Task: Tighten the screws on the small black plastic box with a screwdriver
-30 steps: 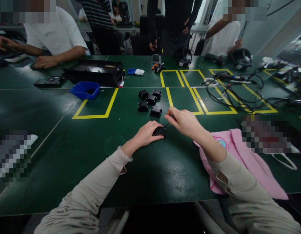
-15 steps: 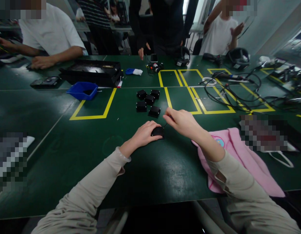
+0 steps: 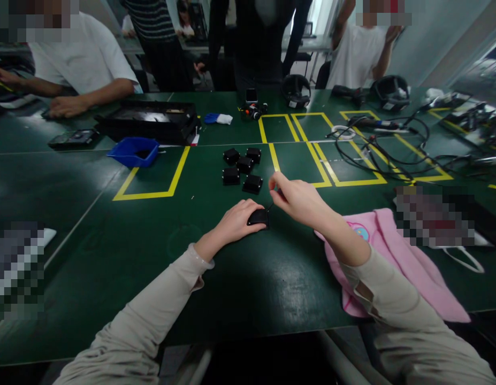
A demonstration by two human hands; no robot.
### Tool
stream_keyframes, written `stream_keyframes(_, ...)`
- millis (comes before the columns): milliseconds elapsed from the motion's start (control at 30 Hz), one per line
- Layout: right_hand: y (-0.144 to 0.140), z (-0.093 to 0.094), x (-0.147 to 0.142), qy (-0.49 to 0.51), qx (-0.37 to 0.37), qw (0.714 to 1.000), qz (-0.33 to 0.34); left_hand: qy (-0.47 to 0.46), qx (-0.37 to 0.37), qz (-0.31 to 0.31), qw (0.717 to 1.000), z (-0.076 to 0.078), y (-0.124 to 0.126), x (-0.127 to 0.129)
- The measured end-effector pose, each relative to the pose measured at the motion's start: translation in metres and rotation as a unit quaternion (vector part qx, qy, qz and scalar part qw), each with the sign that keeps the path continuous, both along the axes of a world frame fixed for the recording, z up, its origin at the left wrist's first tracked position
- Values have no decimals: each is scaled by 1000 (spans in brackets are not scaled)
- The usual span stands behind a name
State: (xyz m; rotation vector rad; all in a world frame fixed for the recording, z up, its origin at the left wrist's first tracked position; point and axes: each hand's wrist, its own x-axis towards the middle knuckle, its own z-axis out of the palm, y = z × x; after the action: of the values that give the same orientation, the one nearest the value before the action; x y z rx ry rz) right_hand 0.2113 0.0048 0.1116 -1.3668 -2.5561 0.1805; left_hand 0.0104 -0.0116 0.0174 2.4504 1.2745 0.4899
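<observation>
My left hand [image 3: 238, 218] grips a small black box-like block [image 3: 258, 217] from its left side and holds it down on the green table. Thumb and fingers lie along its near and far edges. My right hand [image 3: 295, 195] is closed just right of and above the block. A thin dark rod-like tool [image 3: 271, 206] runs from its fingers down to the block's far right corner; the fist hides the rest, so its kind does not show. Beyond my hands sit several similar black blocks [image 3: 245, 164] in a loose cluster, with small shiny spots at their corners.
A pink cloth [image 3: 376, 235] lies beneath my right forearm. Farther off are a blue scoop-like tray [image 3: 131, 155], a large black case [image 3: 147, 125], blue-and-white gloves [image 3: 218, 118] and tangled black cables [image 3: 392, 147]. Yellow tape outlines mark the table [image 3: 131, 278]. People are across it.
Both hands keep their grip on the block and the thin tool, with barely any movement. The whole view shifts slightly. Across the table, the person in black has drawn a hand back from the tabletop.
</observation>
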Motion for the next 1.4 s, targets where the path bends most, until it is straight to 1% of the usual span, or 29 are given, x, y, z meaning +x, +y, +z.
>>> stream_keyframes(100,-1,1,1,13,-2,1000,2,11,4,-3,1000,3,0,0)
stream_keyframes(200,0,1,3,1,-9,1000,2,35,18,-2,999,12,-2,2)
stream_keyframes(333,0,1,4,13,-17,1000,10,58,62,45,995,28,-5,11)
stream_keyframes(367,0,1,4,17,-17,1000,10,63,61,53,995,30,-4,14)
stream_keyframes(467,0,1,4,16,-14,1000,7,89,13,54,994,34,-1,24)
stream_keyframes(567,2,0,5,3,-12,1000,8,133,-1,84,988,35,7,33)
stream_keyframes(700,2,-2,6,13,-12,1000,17,189,-16,79,979,41,15,42)
stream_keyframes(867,2,-2,5,15,-14,1000,15,219,-29,79,972,51,16,52)
stream_keyframes(1000,3,0,4,-5,-17,1000,16,240,-32,69,968,54,17,56)
stream_keyframes(1200,3,-2,7,23,-17,1000,13,240,-42,66,968,54,22,60)
stream_keyframes(1400,4,-2,10,15,-14,1000,18,237,-32,59,969,52,23,60)
